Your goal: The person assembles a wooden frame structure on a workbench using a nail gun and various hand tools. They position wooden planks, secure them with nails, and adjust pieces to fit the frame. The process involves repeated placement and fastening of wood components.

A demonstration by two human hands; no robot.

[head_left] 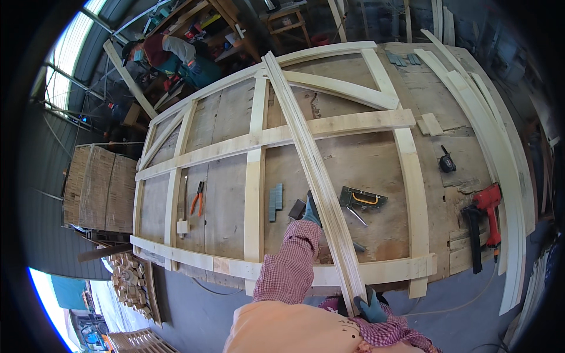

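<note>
A bundle of long, thin wooden strips (312, 159) lies diagonally across a wooden frame (255, 182), its near end reaching toward my body. My left hand (312, 210), in a blue-grey glove, grips the bundle's left side around mid-length; some fingers are hidden behind the strips. At the near end, my gloved right hand (372, 310) holds the bundle from the right. A dark block-like object (296, 210) lies beside my left hand. Just right of the strips is a dark green staple gun (364, 199) with a yellow-orange handle. Grey staple strips (275, 202) lie to the left.
Orange-handled pliers (197, 199) lie inside the frame. On the worktable's right are a black tape measure (447, 162), a red nail gun (487, 215) and long boards (497, 147). Another person (170, 56) bends at the far left, near stacked wood (100, 188).
</note>
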